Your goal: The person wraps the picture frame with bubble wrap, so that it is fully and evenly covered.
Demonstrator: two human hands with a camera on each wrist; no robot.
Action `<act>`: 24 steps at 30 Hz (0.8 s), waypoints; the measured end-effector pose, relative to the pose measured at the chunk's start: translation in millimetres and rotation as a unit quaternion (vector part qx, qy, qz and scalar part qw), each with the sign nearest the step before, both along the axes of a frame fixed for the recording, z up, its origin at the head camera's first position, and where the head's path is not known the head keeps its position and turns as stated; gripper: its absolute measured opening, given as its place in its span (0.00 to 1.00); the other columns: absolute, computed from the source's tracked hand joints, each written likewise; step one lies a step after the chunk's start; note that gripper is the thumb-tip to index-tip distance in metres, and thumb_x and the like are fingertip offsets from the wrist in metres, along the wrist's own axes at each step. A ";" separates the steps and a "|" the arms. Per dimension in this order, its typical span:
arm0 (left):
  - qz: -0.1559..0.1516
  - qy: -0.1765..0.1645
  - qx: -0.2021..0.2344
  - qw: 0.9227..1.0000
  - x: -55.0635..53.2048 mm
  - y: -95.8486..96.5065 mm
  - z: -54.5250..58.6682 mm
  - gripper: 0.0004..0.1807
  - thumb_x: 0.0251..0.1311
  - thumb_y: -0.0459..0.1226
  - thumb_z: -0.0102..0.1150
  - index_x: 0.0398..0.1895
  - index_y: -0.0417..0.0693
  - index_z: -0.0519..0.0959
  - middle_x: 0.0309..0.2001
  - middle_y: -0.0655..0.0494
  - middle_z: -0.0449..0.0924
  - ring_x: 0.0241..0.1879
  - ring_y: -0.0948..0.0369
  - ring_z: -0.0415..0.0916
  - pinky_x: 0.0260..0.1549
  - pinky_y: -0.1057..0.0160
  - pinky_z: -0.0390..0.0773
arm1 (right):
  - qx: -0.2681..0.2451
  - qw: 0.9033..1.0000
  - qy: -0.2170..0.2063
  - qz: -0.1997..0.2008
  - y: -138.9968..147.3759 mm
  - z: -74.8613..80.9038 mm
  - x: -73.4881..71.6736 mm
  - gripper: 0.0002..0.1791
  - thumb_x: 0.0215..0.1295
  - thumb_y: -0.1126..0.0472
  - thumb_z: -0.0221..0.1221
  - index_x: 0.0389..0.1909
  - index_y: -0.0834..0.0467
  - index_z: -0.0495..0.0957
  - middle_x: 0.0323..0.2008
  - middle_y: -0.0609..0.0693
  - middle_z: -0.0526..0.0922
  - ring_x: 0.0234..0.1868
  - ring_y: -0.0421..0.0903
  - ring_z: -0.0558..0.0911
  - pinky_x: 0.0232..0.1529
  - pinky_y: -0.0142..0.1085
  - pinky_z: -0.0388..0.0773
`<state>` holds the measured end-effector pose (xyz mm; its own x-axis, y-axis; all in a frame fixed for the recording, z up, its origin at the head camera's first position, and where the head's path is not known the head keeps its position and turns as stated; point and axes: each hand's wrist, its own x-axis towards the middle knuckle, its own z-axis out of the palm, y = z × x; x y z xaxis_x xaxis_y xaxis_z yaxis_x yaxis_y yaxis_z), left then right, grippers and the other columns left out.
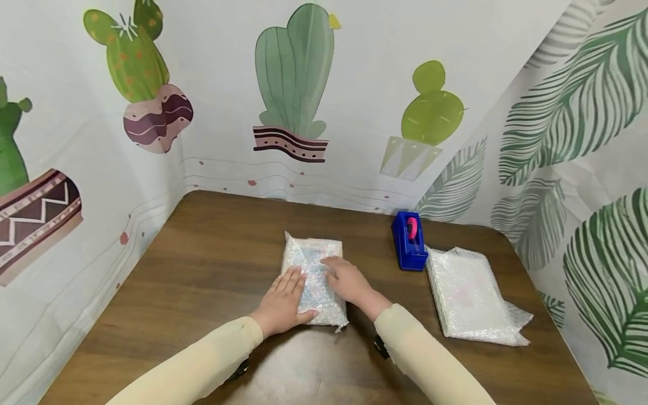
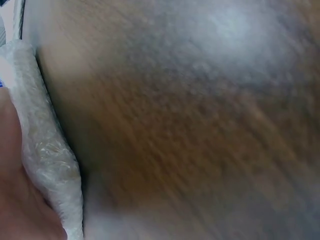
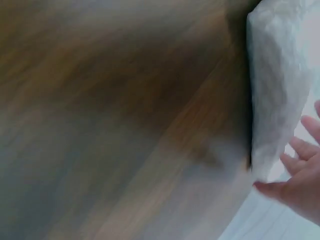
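A package in clear bubble wrap (image 1: 316, 250) lies flat on the wooden table, with a bluish item faintly visible through the wrap. My left hand (image 1: 284, 302) rests on its left side, fingers straight and thumb spread along the near edge. Over the right side is my right hand (image 1: 349, 283), its fingers loosely extended on or just above the wrap. The left wrist view shows the package's puffy side (image 2: 47, 145) beside part of the left hand (image 2: 20, 195). In the right wrist view, the right hand's fingers (image 3: 297, 150) spread near the wrapped edge (image 3: 277, 90).
A blue tape dispenser (image 1: 411, 247) with a pink roll (image 1: 412, 228) stands to the right on the wooden table (image 1: 217, 242). Next to it lies a second bubble-wrapped package (image 1: 471, 298) with a loose wrap flap. Printed cloth (image 1: 364, 67) hangs behind the table and along its sides.
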<state>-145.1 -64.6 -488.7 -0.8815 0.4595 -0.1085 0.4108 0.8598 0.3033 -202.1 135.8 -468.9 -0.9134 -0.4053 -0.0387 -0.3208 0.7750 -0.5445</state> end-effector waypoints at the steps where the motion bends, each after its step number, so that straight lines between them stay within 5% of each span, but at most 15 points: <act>1: 0.001 -0.002 0.000 1.000 -0.2 -1.5 0.6 0.49 0.65 0.61 0.52 0.75 0.32 0.55 0.78 0.37 0.48 0.79 0.44 0.44 0.76 0.44 0.52 | -0.019 1.000 0.017 -0.007 4.9 0.3 -0.3 0.21 0.72 0.61 0.51 0.63 0.61 0.74 0.64 0.60 0.77 0.66 0.58 0.75 0.66 0.57 0.71; 5: 0.008 -0.012 0.003 1.000 0.6 -7.2 4.5 0.48 0.65 0.61 0.53 0.74 0.33 0.56 0.78 0.37 0.48 0.79 0.43 0.44 0.76 0.44 0.52 | -0.086 0.993 0.066 -0.052 30.5 6.4 -1.2 0.18 0.72 0.61 0.53 0.59 0.61 0.77 0.53 0.59 0.85 0.52 0.56 0.84 0.57 0.51 0.80; 10: 0.009 -0.012 0.004 1.000 1.1 -8.3 3.3 0.49 0.65 0.61 0.52 0.75 0.34 0.56 0.79 0.38 0.47 0.79 0.44 0.44 0.77 0.45 0.52 | -0.100 0.985 0.094 -0.107 73.6 21.6 -7.2 0.15 0.73 0.60 0.54 0.54 0.61 0.79 0.43 0.58 0.88 0.42 0.54 0.86 0.46 0.49 0.82; 18: 0.012 -0.014 -0.006 1.000 -0.4 -4.7 0.6 0.49 0.65 0.63 0.50 0.76 0.36 0.54 0.79 0.41 0.46 0.80 0.46 0.43 0.77 0.46 0.52 | -0.044 0.973 0.161 -0.161 125.5 28.8 -26.3 0.15 0.69 0.62 0.57 0.50 0.68 0.80 0.49 0.68 0.83 0.53 0.66 0.79 0.57 0.57 0.74; 21: 0.008 -0.015 -0.003 1.000 0.0 -3.0 0.2 0.49 0.65 0.63 0.50 0.76 0.36 0.54 0.79 0.41 0.45 0.80 0.46 0.42 0.77 0.47 0.51 | -0.019 0.968 0.142 -0.205 145.4 28.6 -31.5 0.19 0.70 0.60 0.54 0.53 0.71 0.77 0.53 0.72 0.78 0.58 0.69 0.73 0.64 0.58 0.66; 24: 0.006 -0.013 0.001 1.000 0.3 -2.0 -0.4 0.50 0.65 0.63 0.50 0.76 0.35 0.54 0.79 0.40 0.46 0.80 0.45 0.43 0.77 0.46 0.52 | -0.002 0.967 0.070 -0.246 165.7 29.1 -35.1 0.24 0.74 0.57 0.48 0.57 0.74 0.73 0.56 0.75 0.76 0.61 0.70 0.71 0.66 0.58 0.63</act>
